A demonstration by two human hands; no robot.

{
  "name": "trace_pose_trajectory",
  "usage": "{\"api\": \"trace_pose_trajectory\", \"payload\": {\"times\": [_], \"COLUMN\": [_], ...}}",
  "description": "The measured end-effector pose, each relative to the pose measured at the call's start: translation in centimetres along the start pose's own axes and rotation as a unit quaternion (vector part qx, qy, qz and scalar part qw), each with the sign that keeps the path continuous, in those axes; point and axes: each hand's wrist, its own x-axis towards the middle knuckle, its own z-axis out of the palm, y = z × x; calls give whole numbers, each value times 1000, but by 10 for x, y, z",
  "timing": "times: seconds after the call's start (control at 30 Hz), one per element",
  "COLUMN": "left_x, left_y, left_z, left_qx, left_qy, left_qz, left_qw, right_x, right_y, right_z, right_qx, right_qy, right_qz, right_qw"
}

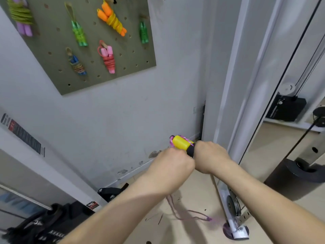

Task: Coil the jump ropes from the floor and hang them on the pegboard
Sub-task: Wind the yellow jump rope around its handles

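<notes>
I had both hands up in front of me, level with the base of the grey wall. My right hand [210, 156] was clenched around the jump-rope handles with yellow plastic caps and black foam grips [182, 145], which stuck up and to the left out of my fist. My left hand [171, 164] was closed just beside it, touching it, apparently pinching the thin pink-and-purple cord [189, 213] where it met the handles; I could not tell exactly what those fingers held, since the back of the hand hid them. A few pink turns already lay across the yellow caps. The rest of the cord hung below my wrists and trailed in a loose loop over the beige floor [193, 192], ending near the foot of the white metal machine post [235, 229].

I judged the cord light and limp, likely to slip and spring loose unless kept under tension. The foam grips looked soft and easy to clamp, the yellow plastic smoother, so holding at the foam and winding over the caps seemed the sound choice.

Up and to the left, the olive-green pegboard [123, 74] already carried six wrapped ropes, among them an orange bundle [112, 20] and a pink one [108, 58]. Free holes showed along its lower part, well apart from my hands.
</notes>
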Motion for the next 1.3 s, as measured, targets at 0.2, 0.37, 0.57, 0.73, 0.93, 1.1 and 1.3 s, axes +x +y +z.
{"api": "trace_pose_trajectory", "payload": {"times": [0.2, 0.37, 0.57, 0.73, 0.93, 1.1, 1.3], "left_x": [3, 5, 5, -2, -22, -33, -50], "left_y": [-32, -36, -60, -81, -102, -81, -35], "left_z": [-8, -28, -47, -38, -11, 10, 23], "left_qx": [-472, -521, -266, -475, -691, -795, -665], "left_qy": [-76, -62, -50, -112, -162, 15, 164], "left_qz": [-104, -162, -124, -153, -153, -257, -367], "left_qw": [872, 836, 955, 859, 687, 549, 629], "right_x": [-19, -24, -34, -48, -63, -50, -26], "right_y": [2, 4, 3, -2, -12, -9, -11], "right_z": [-6, -6, -9, -17, -27, -35, -32], "right_qx": [-146, -181, -134, -48, -43, 127, 148], "right_qy": [116, 207, 238, 224, 207, 212, 219], "right_qz": [-163, -244, -274, -337, -415, -343, -258], "right_qw": [969, 930, 922, 913, 885, 906, 929]}}
